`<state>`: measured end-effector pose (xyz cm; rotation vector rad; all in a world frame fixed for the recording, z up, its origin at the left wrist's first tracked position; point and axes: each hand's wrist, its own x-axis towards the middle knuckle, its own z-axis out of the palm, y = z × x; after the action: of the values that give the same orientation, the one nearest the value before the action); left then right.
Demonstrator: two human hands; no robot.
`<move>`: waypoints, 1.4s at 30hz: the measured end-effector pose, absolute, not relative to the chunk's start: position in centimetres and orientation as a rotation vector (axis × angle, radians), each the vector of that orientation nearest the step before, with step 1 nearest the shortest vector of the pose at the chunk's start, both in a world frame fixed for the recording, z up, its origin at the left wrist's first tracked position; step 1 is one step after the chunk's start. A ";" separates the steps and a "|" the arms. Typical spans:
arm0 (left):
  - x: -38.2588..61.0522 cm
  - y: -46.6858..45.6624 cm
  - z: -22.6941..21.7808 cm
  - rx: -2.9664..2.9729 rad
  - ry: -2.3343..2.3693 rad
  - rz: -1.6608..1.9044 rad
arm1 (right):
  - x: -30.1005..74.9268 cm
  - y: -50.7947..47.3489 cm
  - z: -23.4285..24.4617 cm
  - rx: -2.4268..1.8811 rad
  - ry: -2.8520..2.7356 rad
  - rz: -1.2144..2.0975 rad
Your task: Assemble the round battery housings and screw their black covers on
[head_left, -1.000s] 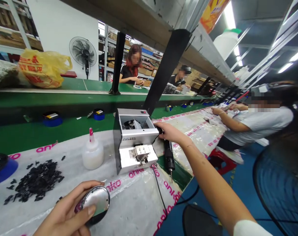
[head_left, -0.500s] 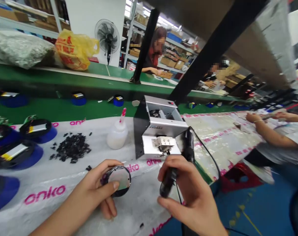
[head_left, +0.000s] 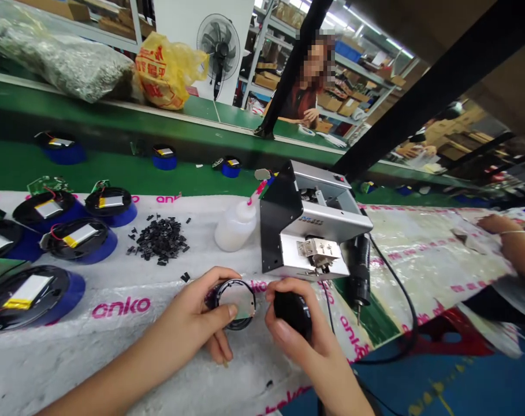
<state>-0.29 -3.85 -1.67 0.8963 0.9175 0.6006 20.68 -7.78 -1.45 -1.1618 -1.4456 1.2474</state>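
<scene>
The work area is a long bench (head_left: pixel 75 364) covered with a white plastic sheet printed "onko", with a green conveyor belt (head_left: pixel 93 185) running along its far edge. On the belt sit blue dishes (head_left: pixel 164 163), and beyond it lie a yellow plastic bag (head_left: pixel 167 72) and a standing fan (head_left: pixel 219 46). A seated co-worker (head_left: pixel 305 110) works across the line, and another person's hand (head_left: pixel 496 224) rests at the right end of the bench. Centrally on the bench stands a silver-and-black screw feeder (head_left: pixel 314 222). An electric screwdriver (head_left: pixel 358 268) hangs tip-down just beside its right wall, free of both hands, with its black cable (head_left: pixel 407 312) trailing toward the near edge. Left of the feeder are a white glue bottle (head_left: pixel 236 226) with a pink nozzle and a heap of small black parts (head_left: pixel 158 240). Round black casings with flat batteries (head_left: pixel 30 297) sit on blue holders along the left edge. At the near edge, the left hand (head_left: pixel 188 315) grips a round black-rimmed casing (head_left: pixel 236 303) with a silvery disc face. The right hand (head_left: pixel 299 346) is closed on a black domed part (head_left: pixel 292 312). Compared with the earlier view, the hands are closer together, and the two parts now sit just beside each other without visibly touching.
</scene>
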 end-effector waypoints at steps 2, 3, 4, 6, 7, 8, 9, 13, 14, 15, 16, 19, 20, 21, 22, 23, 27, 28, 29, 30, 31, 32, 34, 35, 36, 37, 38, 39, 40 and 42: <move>-0.2 -4.0 -1.5 0.899 0.934 0.602 | 21.2 -8.4 -1.0 -1.016 -1.385 1.484; -0.2 -4.0 -1.5 0.907 0.945 0.605 | 21.5 -8.7 -0.9 -0.997 -1.399 1.511; -0.1 -4.1 -1.4 0.916 0.957 0.608 | 21.6 -9.0 -0.9 -1.022 -1.452 1.458; -0.1 -4.2 -1.4 0.924 0.986 0.614 | 21.8 -9.5 -1.3 -1.099 -1.624 1.185; -0.1 -4.2 -1.3 0.923 0.998 0.615 | 21.7 -9.5 -1.6 -1.108 -1.703 1.038; -0.2 -4.2 -1.3 0.919 1.006 0.620 | 21.6 -9.4 -1.9 -1.095 -1.764 0.927; -0.2 -4.3 -1.3 0.914 1.013 0.626 | 21.4 -9.2 -2.1 -1.069 -1.805 0.864; -0.3 -4.4 -1.3 0.903 1.021 0.638 | 20.7 -8.1 -2.7 -1.016 -1.818 0.752; -0.3 -4.4 -1.2 0.902 1.016 0.639 | 20.6 -7.9 -2.7 -1.012 -1.824 0.709; -0.3 -4.4 -1.2 0.904 1.009 0.641 | 20.5 -7.7 -2.7 -1.009 -1.838 0.672; -0.3 -4.3 -1.2 0.910 1.002 0.644 | 20.5 -7.6 -2.8 -1.009 -1.854 0.652; -0.3 -4.3 -1.1 0.927 0.995 0.652 | 20.5 -7.5 -2.8 -1.039 -1.886 0.673; -0.4 -4.3 -1.1 0.930 0.996 0.650 | 20.5 -7.5 -2.8 -1.054 -1.888 0.680; -0.4 -4.3 -1.1 0.931 0.994 0.646 | 20.5 -7.5 -2.7 -1.066 -1.890 0.679; -0.5 -4.3 -1.2 0.932 0.990 0.643 | 20.5 -7.5 -2.7 -1.074 -1.897 0.674; -0.5 -4.3 -1.2 0.931 0.984 0.640 | 20.5 -7.4 -2.6 -1.075 -1.909 0.668; -0.6 -4.3 -1.4 0.916 0.966 0.638 | 20.4 -7.3 -2.4 -1.073 -1.951 0.665; -0.6 -4.3 -1.4 0.916 0.966 0.638 | 20.3 -7.2 -2.5 -1.070 -1.944 0.664; -0.6 -4.3 -1.4 0.917 0.965 0.638 | 20.3 -7.2 -2.6 -1.068 -1.929 0.669; -0.7 -4.3 -1.4 0.915 0.963 0.638 | 20.3 -7.2 -2.7 -1.065 -1.909 0.678; -0.6 -4.3 -1.4 0.912 0.960 0.638 | 20.4 -7.2 -2.8 -1.061 -1.888 0.692; -0.6 -4.4 -1.4 0.907 0.954 0.639 | 20.4 -7.2 -2.9 -1.056 -1.872 0.705; -0.5 -4.5 -1.5 0.892 0.944 0.641 | 20.5 -7.1 -2.8 -1.058 -1.868 0.719; -0.5 -4.5 -1.5 0.886 0.941 0.643 | 20.5 -7.1 -2.7 -1.069 -1.885 0.714; -0.5 -4.5 -1.6 0.882 0.931 0.646 | 20.4 -6.9 -2.4 -1.087 -1.919 0.710; -0.6 -4.4 -1.7 0.877 0.914 0.648 | 20.4 -6.8 -2.0 -1.111 -1.968 0.712; -0.8 -4.3 -1.9 0.864 0.888 0.648 | 20.2 -6.6 -1.6 -1.134 -2.027 0.714; -1.1 -4.1 -2.0 0.845 0.851 0.644 | 20.0 -6.3 -1.1 -1.149 -2.087 0.713; -1.4 -3.8 -2.2 0.817 0.798 0.632 | 19.8 -6.1 -0.7 -1.155 -2.142 0.711; -2.3 -3.2 -2.5 0.735 0.661 0.587 | 19.4 -5.5 -0.1 -1.144 -2.221 0.701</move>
<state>-2.28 -3.24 -2.48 0.7345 0.6615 0.5870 19.42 -5.53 -0.14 -1.1437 -2.2213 0.7012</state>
